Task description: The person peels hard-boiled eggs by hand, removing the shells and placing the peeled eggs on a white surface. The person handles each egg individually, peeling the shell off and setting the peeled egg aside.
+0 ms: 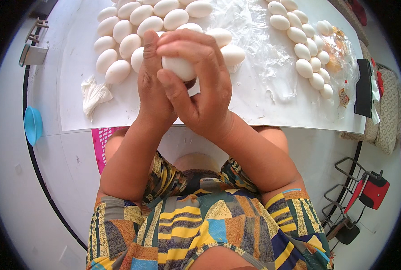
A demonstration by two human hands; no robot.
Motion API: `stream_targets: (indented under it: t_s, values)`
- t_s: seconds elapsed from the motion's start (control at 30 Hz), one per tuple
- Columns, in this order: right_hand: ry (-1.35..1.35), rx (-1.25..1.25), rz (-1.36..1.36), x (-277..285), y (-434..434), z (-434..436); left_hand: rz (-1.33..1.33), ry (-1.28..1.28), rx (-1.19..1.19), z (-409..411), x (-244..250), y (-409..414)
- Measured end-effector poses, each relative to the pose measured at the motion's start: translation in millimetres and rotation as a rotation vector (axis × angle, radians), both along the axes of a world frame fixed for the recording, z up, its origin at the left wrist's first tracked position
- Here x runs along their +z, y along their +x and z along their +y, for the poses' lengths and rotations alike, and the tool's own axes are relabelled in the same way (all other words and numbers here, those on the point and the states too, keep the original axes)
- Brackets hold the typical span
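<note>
Both my hands are raised over the near part of a white table, cupped around one white egg. My left hand is upright along the egg's left side, its palm and most fingers hidden. The fingers of my right hand curl over the egg, slightly blurred, with the thumb below it. Behind my hands lie many white eggs in a group. A crumpled white cloth or glove rests at the left. Thin clear plastic wrap is spread right of the group.
More white eggs lie in a slanting band at the right. Beside them are a clear plastic bag with orange-brown contents and a black box-like object. A pink basket stands under the table edge; a blue basin is on the floor at far left.
</note>
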State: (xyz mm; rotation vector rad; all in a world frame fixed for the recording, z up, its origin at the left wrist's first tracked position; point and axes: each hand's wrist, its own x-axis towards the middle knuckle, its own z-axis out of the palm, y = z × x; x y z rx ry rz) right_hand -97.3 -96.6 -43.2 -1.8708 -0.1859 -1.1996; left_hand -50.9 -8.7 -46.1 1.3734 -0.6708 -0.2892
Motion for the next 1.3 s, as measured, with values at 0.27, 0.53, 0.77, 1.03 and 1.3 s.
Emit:
stream_targets:
  t_s: [0.27, 0.53, 0.77, 1.03, 1.3]
  values:
    - [-0.143, -0.174, 0.047, 11, 4, -9, 0.238, -0.205, 0.156, -8, 13, 11]
    - [0.24, -0.121, 0.217, 14, 3, -52, 0.179, -0.277, 0.04, -16, 22, 10]
    - [0.461, -0.052, 0.256, 6, 7, -120, 0.209, -0.307, 0.031, -23, 20, 13]
    - [0.353, -0.137, 0.6, 11, 16, -113, 0.27, -0.265, -0.007, -28, 23, 6]
    - [0.285, -0.092, 0.648, 4, 23, -104, 0.304, -0.293, -0.04, -25, 23, 4]
